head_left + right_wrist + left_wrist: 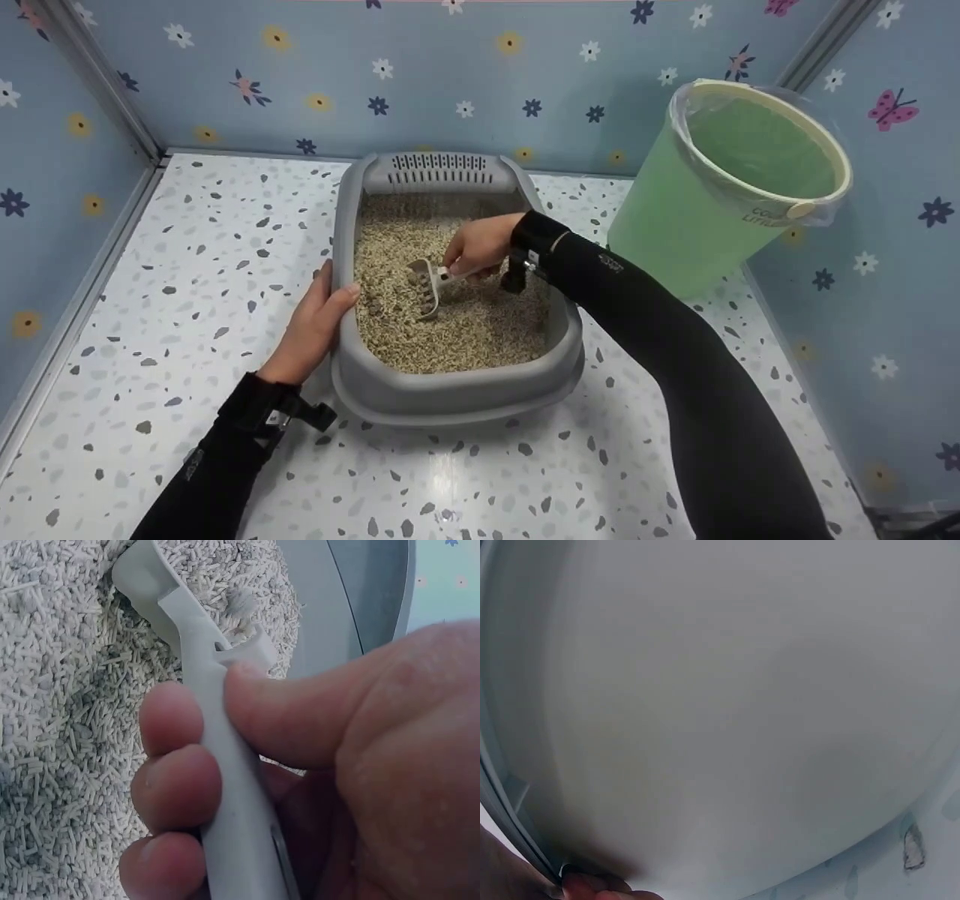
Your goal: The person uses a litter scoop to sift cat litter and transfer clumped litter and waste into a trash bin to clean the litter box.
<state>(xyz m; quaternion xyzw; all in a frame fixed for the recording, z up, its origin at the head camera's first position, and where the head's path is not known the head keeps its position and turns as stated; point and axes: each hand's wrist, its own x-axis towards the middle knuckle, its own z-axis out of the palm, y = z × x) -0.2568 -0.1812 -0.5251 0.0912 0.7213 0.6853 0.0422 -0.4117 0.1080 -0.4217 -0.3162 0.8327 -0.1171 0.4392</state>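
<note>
A grey litter box (457, 397) stands on the floor, filled with pale pellet litter (450, 349). My left hand (311, 330) grips its left rim, thumb over the top and fingers on the outside. The left wrist view is mostly the box's outer wall (705, 690), with fingertips (604, 886) under the rim. My right hand (484, 246) holds a light grey litter scoop (444, 275) over the middle of the box. In the right wrist view, fingers and thumb wrap the scoop's handle (240, 832). The scoop's head sits at the litter, with darker clumps near it.
A green bin (675, 232) with a clear liner stands on the floor at the back right, beside the box. Blue flowered panels (427, 90) enclose the back and sides. The floor (225, 247) is white with grey speckles.
</note>
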